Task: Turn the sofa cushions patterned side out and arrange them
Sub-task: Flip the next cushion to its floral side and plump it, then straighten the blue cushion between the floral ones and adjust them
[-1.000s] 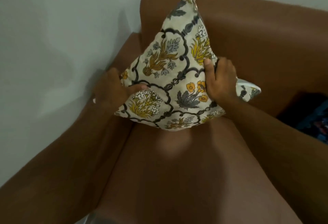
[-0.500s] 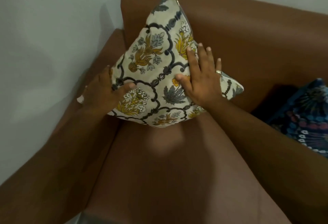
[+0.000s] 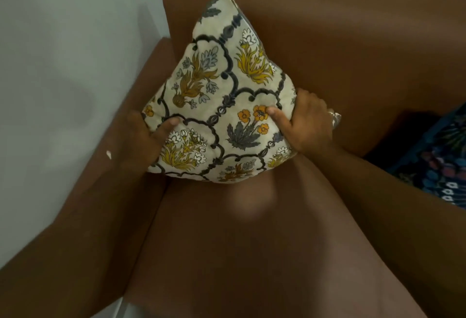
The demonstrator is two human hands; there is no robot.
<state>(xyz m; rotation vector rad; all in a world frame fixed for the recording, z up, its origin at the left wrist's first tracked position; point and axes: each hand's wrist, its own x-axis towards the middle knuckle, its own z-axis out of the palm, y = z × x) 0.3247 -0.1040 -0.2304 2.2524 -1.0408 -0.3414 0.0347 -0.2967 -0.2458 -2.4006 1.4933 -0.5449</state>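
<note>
Both hands, left hand (image 3: 143,138) and right hand (image 3: 309,126), clamp the floral cushion (image 3: 227,95) by its lower side edges, standing it in the sofa (image 3: 353,52) back-left corner; soft, light, it likely dents wherever pinched.

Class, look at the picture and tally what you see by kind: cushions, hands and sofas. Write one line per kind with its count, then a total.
Cushions: 2, the cream floral cushion and the dark blue patterned cushion
Hands: 2, the left hand and the right hand, both gripping the cream floral cushion
Sofas: 1, the brown sofa
Total: 5
</note>
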